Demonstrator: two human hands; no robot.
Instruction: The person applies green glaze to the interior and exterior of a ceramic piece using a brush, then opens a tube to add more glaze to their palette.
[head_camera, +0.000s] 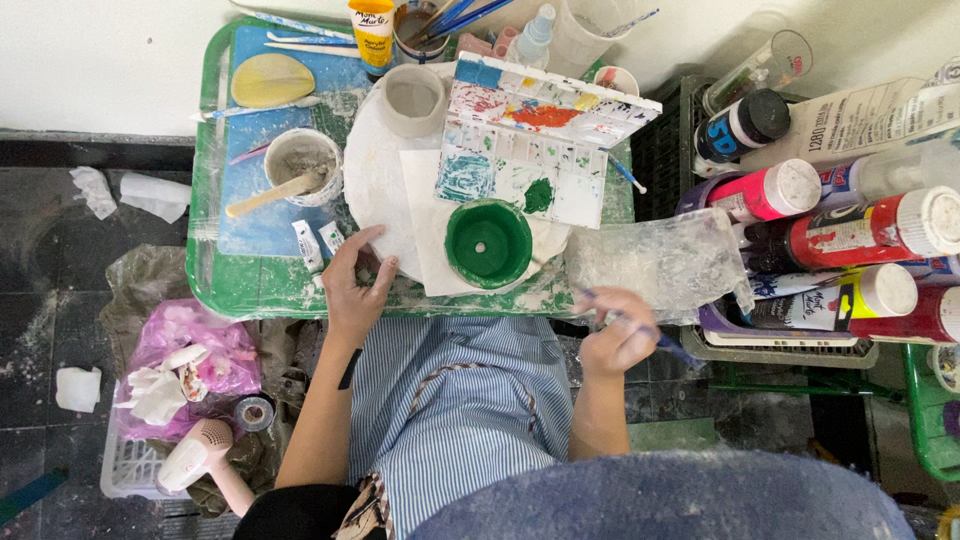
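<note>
Pinching blue paintbrush (640, 328) in right hand (615, 335) | left hand (355, 280) spread on white turntable (375, 180) rim | beside green pot (488, 243)

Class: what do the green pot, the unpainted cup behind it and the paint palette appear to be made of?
Green pot: probably clay, coated in glossy green paint.
Unpainted cup: likely raw clay; matte grey, uneven rim.
Paint palette: seemingly white plastic; moulded wells, paint-smeared.

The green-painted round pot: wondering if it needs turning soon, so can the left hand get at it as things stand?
Probably yes. The left hand rests on the white round board's edge, empty, beside the green-painted round pot, with nothing between them.
</note>
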